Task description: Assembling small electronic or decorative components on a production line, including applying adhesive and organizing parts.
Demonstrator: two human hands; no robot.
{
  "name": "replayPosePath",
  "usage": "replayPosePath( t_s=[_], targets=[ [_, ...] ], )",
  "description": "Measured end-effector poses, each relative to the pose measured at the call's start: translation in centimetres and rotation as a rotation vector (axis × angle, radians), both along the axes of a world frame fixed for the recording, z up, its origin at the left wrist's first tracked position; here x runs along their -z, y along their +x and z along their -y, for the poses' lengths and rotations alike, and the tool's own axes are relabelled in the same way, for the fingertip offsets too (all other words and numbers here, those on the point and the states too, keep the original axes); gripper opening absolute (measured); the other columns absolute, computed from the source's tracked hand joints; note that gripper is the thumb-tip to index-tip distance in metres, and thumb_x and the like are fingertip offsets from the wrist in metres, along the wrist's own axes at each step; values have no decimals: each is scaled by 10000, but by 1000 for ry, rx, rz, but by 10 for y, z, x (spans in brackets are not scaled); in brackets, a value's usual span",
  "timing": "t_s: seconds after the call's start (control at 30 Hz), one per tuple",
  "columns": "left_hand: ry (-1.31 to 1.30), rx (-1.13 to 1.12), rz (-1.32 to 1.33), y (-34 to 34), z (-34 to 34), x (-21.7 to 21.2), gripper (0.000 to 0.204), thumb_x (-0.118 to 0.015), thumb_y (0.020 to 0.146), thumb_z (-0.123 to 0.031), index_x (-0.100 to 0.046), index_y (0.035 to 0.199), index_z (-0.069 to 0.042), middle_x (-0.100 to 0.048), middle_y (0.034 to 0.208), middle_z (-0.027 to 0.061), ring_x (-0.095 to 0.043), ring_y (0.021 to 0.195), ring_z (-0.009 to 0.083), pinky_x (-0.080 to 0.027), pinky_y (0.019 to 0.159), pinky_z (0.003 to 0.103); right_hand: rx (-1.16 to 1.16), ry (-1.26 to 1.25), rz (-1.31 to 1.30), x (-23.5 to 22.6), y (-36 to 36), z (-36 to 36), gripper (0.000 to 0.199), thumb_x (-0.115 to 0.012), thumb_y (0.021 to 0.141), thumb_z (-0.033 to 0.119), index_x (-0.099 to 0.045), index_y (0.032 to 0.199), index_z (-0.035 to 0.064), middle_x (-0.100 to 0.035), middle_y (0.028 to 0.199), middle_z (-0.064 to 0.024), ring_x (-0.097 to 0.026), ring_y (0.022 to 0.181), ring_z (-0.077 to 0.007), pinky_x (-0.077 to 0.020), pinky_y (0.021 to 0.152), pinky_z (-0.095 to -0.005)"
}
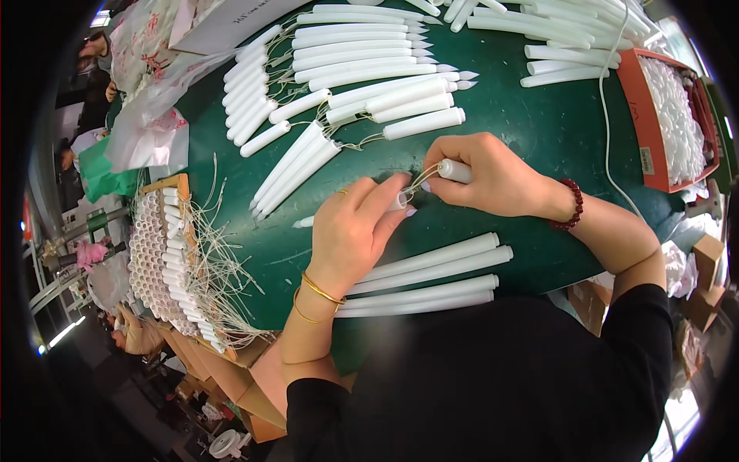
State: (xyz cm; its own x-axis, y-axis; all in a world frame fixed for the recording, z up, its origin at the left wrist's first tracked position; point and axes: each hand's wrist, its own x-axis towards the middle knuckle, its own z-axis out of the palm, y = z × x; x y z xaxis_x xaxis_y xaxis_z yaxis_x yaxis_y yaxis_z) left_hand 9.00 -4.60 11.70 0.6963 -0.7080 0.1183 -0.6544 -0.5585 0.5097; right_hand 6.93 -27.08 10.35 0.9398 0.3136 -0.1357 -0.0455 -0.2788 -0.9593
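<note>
My left hand [350,231] is closed around a white LED taper candle [305,222]; its pointed tip pokes out on the left and its open end shows between thumb and fingers. In my right hand [493,177] a short white cylinder [456,171] is pinched, slightly above and right of that open end. Thin pale wires [420,182] span the gap between the two pieces. Beyond my hands lie candles wired to short cylinders, among them a wired candle pair [296,169]. Closer to me, several plain white tubes [431,258] rest side by side, partly behind my left wrist.
A wooden-edged tray [185,204] of short white cylinders with loose wires stands at the left. An orange-red box [650,127] of small white pieces sits at the right. A white cable [606,115] crosses the green table [554,123]. Plastic bags [154,135] lie far left.
</note>
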Motion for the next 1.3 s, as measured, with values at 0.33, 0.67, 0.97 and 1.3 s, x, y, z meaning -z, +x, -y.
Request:
replayPosePath(
  t_s=[0.33, 0.67, 0.97, 1.3],
  targets=[
    [-28, -78, 144, -1, 3, 3, 406, -730, 752, -180, -643, 1145, -127, -492, 715, 36, -507, 617, 216, -407, 532, 336, 43, 96, -250, -13, -1, 2, 158, -614, 874, 164, -604, 883, 6, -600, 646, -17, -500, 511, -50, -386, 452, -219],
    [-99, -49, 243, 2, 9, 5, 304, -760, 605, -246, -528, 730, -94, -466, 689, 42, -463, 613, 227, -346, 536, 329, -72, 82, -102, -16, 0, -20, 298, -752, 813, 241, -617, 910, -6, -623, 749, -43, -514, 650, -88, -438, 578, -253],
    [-113, -174, 230, 3, -3, 10, 292, -695, 671, -275, -477, 666, -81, -484, 640, 55, -473, 576, 246, -364, 509, 334, -303, 151, -103, -7, 6, -14, 383, -637, 905, 248, -503, 1185, 24, -612, 953, -111, -551, 775, -183, -446, 759, -297],
    [-142, -265, -133, -2, -5, 5, 200, -615, 810, -152, -534, 951, -36, -573, 803, 129, -571, 733, 329, -451, 620, 388, -168, -24, 388, 5, 0, -13, 382, -589, 836, 54, -482, 1200, 95, -639, 1025, -138, -595, 702, -332, -481, 610, -412]
  ],
)
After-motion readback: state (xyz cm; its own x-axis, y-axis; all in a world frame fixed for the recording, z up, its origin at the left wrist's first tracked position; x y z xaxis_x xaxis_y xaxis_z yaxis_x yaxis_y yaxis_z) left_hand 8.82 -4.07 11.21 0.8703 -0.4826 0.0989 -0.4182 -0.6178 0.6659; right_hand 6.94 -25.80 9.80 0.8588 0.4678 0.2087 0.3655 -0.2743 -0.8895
